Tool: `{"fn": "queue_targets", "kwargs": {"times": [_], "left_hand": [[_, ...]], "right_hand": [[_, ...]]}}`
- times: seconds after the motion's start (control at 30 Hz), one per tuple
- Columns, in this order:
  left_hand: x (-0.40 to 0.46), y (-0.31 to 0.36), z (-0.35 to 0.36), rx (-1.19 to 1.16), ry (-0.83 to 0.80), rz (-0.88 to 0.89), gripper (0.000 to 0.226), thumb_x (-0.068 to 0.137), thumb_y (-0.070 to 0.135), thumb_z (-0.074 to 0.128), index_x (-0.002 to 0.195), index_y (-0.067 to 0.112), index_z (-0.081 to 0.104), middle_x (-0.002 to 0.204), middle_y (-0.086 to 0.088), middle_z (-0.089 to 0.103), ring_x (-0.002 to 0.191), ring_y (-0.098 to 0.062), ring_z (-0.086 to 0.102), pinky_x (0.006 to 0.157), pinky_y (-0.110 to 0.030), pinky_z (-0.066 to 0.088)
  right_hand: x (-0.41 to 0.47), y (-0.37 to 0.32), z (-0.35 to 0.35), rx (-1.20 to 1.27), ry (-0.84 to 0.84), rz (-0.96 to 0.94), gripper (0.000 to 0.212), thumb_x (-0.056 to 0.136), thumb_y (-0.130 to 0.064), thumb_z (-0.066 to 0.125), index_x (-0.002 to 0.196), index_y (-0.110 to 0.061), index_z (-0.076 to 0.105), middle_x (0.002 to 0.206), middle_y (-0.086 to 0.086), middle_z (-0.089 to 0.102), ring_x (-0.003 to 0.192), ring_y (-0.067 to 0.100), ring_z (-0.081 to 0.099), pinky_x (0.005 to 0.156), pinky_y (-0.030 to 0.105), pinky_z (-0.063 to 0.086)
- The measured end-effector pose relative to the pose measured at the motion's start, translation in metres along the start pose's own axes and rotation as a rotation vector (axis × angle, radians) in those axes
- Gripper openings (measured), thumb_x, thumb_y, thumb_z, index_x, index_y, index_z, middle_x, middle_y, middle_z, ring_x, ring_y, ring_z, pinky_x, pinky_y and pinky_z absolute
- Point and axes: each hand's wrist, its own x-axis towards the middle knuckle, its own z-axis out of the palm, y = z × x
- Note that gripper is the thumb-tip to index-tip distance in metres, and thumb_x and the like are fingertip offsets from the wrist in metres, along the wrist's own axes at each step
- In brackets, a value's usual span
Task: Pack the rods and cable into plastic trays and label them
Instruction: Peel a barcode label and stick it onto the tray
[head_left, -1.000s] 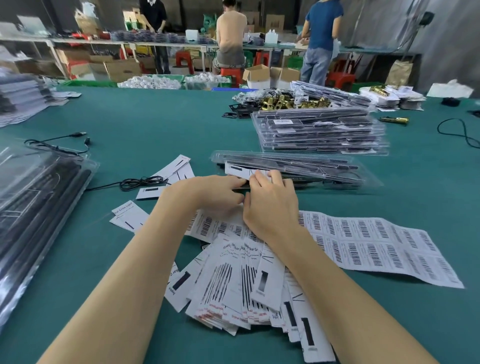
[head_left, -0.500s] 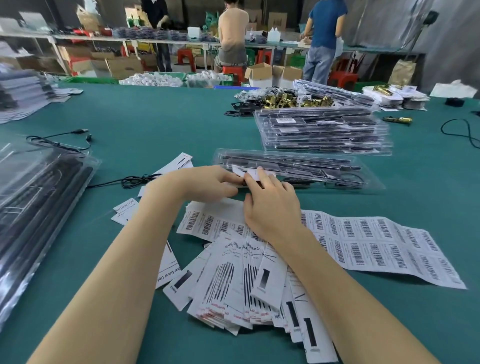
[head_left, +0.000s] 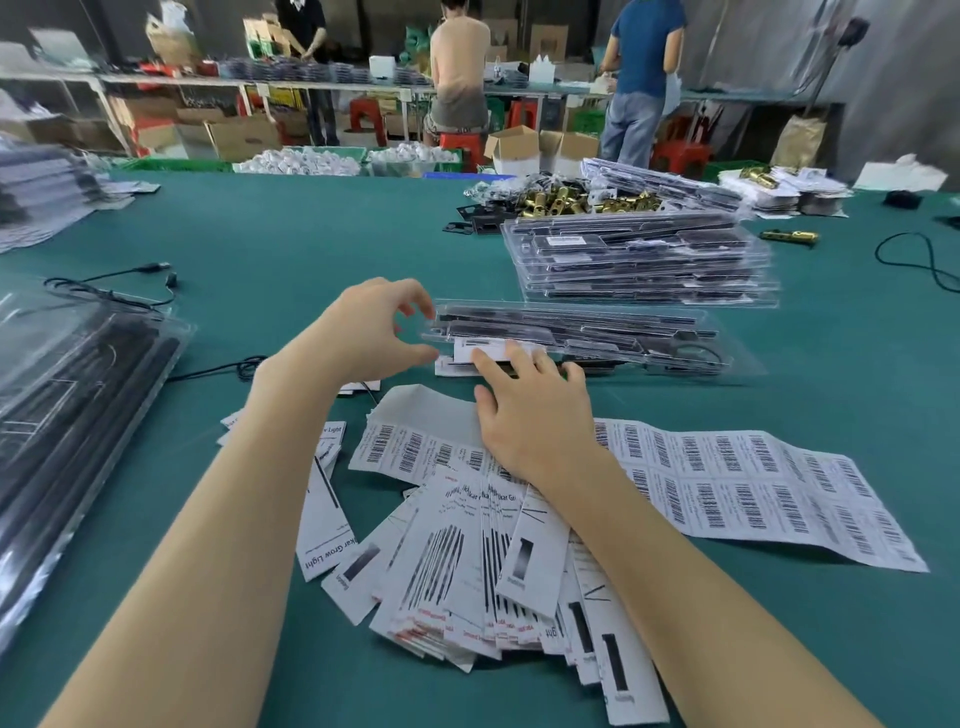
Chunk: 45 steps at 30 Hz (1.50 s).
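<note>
— Left hand (head_left: 366, 332)?
— Fingers loosely curled and spread, nothing grasped; fingertips are held just at the left end of the clear plastic tray (head_left: 582, 335).

— Right hand (head_left: 530, 410)?
— Fingers extended flat; a white label (head_left: 485, 349) at the tray's near left edge is touched. The palm is rested over barcode sheets (head_left: 727, 483).

— Tray position?
— Mid-table (head_left: 291, 234), black rods (head_left: 571, 319) inside, with a stack of filled trays (head_left: 644, 260) seen behind it.

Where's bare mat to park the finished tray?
Bare green mat lies beyond the left hand, between the black cable and the stack of clear packed trays. More lies right of the barcode sheet. Crowded: the fanned white label cards and the clear tray at the right hand.
</note>
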Motion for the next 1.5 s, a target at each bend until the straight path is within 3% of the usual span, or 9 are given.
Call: {"fn": "queue_targets", "kwargs": {"times": [0.17,0.4,0.5,0.7,0.87,1.07,1.27,1.37,1.5], "left_hand": [[0.001,-0.002,0.018,-0.097,-0.009,-0.033,0.019,0.088,0.030,0.073,0.105,0.029,0.066,0.117,0.002,0.064,0.098,-0.014,0.068,0.096,-0.033,0.049],[0.004,-0.006,0.029,-0.205,0.089,-0.041,0.033,0.087,0.032,0.074,0.104,0.027,0.047,0.088,0.011,0.070,0.084,-0.016,0.067,0.070,-0.030,0.046],[0.005,-0.009,0.027,-0.204,0.108,-0.024,0.026,0.087,0.033,0.074,0.101,0.031,0.052,0.098,0.009,0.067,0.091,-0.022,0.064,0.079,-0.034,0.047],[0.005,-0.014,0.025,-0.143,0.093,0.020,0.016,0.087,0.038,0.073,0.099,0.031,0.065,0.107,0.006,0.066,0.087,-0.017,0.063,0.090,-0.035,0.048],[0.006,-0.013,0.025,-0.162,0.092,0.012,0.018,0.087,0.038,0.073,0.101,0.032,0.063,0.107,0.007,0.064,0.090,-0.018,0.062,0.087,-0.034,0.047],[0.007,-0.014,0.026,-0.149,0.091,0.016,0.015,0.088,0.040,0.072,0.098,0.032,0.064,0.107,0.006,0.065,0.087,-0.015,0.062,0.086,-0.034,0.047],[0.009,-0.015,0.028,-0.141,0.086,0.018,0.028,0.083,0.057,0.071,0.098,0.035,0.062,0.106,0.010,0.064,0.091,-0.014,0.063,0.089,-0.037,0.049],[0.010,-0.015,0.029,-0.140,0.082,0.006,0.037,0.080,0.069,0.066,0.096,0.036,0.062,0.104,0.012,0.063,0.092,-0.012,0.062,0.086,-0.035,0.048],[0.011,-0.017,0.032,-0.138,0.094,0.018,0.026,0.087,0.063,0.063,0.091,0.038,0.062,0.097,0.017,0.062,0.083,-0.004,0.059,0.083,-0.035,0.048]], "right_hand": [[0.000,0.000,-0.002,0.014,-0.033,0.001,0.052,0.107,-0.045,0.021,0.158,-0.037,0.018,0.167,0.003,0.021,0.151,0.030,0.020,0.119,0.056,0.015],[0.001,-0.004,-0.004,0.022,-0.032,0.014,0.050,0.107,-0.045,0.023,0.156,-0.037,0.023,0.166,0.007,0.014,0.150,0.031,0.019,0.118,0.063,0.012],[0.000,-0.004,-0.003,0.022,-0.018,0.014,0.051,0.107,-0.045,0.024,0.157,-0.035,0.022,0.163,0.009,0.022,0.150,0.030,0.019,0.119,0.063,0.009],[-0.004,-0.004,-0.003,0.051,0.050,0.015,0.049,0.106,-0.043,0.028,0.155,-0.036,0.026,0.159,0.000,0.034,0.144,0.024,0.029,0.113,0.056,0.022],[-0.007,-0.004,-0.003,0.127,0.069,0.030,0.047,0.106,-0.043,0.032,0.151,-0.032,0.038,0.159,0.004,0.032,0.145,0.022,0.030,0.120,0.054,0.016],[-0.009,-0.005,-0.005,0.159,0.069,0.028,0.054,0.104,-0.045,0.036,0.156,-0.030,0.028,0.155,0.001,0.038,0.146,0.022,0.029,0.123,0.053,0.015],[-0.011,-0.005,-0.008,0.289,0.160,0.027,0.051,0.099,-0.035,0.052,0.147,-0.018,0.045,0.132,0.003,0.054,0.122,0.024,0.050,0.118,0.046,0.028],[-0.011,-0.006,-0.008,0.329,0.187,0.030,0.042,0.097,-0.032,0.057,0.135,-0.015,0.054,0.119,0.005,0.053,0.106,0.025,0.051,0.101,0.036,0.040],[-0.012,-0.005,-0.007,0.309,0.223,0.015,0.037,0.096,-0.033,0.058,0.128,-0.014,0.060,0.111,0.005,0.056,0.099,0.021,0.050,0.092,0.033,0.040]]}}
